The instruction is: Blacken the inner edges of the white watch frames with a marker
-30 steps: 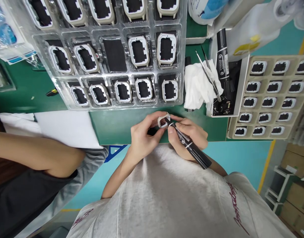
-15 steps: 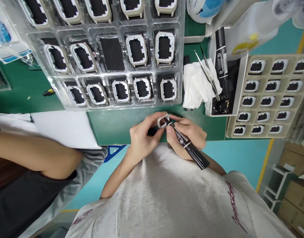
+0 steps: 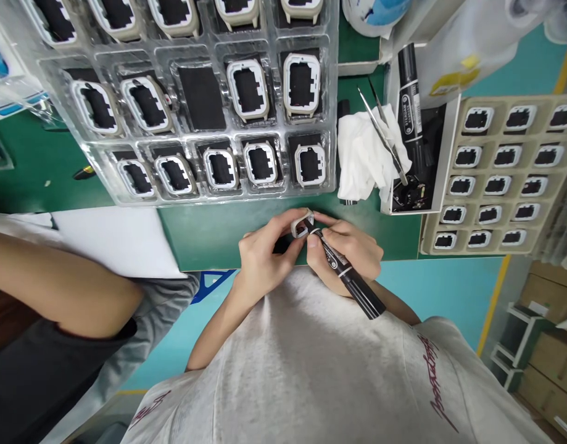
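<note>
Near the front edge of the green table, my left hand [image 3: 263,251] pinches a small light watch case frame [image 3: 300,228] between thumb and fingers. My right hand [image 3: 350,253] is closed around a black marker pen [image 3: 342,265], which slants down to the right. The marker's narrow end reaches into the frame's opening; its exact contact point is too small to make out. A right fingertip also lies at the frame's upper edge. Above my hands is a clear plastic tray [image 3: 283,195] of similar watch frames, with one pocket showing only its black lining.
To the right stands a white box [image 3: 443,166] with another marker [image 3: 409,98]; tweezers [image 3: 380,132] lie over a white cloth [image 3: 361,160]. A beige tray [image 3: 489,139] of smaller-looking frames is farther right. A co-worker's arm [image 3: 65,283] is at left.
The view has shifted slightly, so the trays and box appear a little farther left and higher. Both hands keep their hold, with the marker still in the frame.
</note>
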Action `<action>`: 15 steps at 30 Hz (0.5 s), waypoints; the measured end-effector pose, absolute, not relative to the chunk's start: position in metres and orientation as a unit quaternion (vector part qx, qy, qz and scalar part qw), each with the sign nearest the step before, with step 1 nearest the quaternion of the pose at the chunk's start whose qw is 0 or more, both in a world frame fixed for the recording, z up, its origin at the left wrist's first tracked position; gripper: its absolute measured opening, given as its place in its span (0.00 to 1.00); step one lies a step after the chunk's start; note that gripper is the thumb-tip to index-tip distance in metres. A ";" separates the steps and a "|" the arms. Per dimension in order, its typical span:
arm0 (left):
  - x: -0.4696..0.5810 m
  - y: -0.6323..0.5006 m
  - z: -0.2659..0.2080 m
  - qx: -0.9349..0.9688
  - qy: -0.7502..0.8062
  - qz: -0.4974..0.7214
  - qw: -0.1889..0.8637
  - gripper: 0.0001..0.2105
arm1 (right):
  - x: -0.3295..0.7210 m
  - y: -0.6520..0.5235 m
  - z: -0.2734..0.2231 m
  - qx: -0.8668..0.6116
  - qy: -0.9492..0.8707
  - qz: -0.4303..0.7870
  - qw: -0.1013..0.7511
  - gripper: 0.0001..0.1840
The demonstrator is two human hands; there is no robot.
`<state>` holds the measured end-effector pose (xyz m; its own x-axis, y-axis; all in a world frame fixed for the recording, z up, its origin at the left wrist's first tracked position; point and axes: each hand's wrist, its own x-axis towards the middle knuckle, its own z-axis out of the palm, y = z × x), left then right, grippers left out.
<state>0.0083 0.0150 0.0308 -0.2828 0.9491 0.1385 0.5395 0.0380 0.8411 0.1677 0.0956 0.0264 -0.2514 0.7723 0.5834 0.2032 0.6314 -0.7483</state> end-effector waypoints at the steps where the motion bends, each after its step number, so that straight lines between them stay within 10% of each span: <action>1: 0.008 0.015 0.031 0.550 0.678 0.425 0.239 0.18 | 0.168 0.096 0.026 -0.330 -0.741 0.275 0.516 0.11; 15: 0.008 0.016 0.033 0.548 0.673 0.434 0.242 0.20 | 0.167 0.094 0.028 -0.337 -0.743 0.274 0.509 0.09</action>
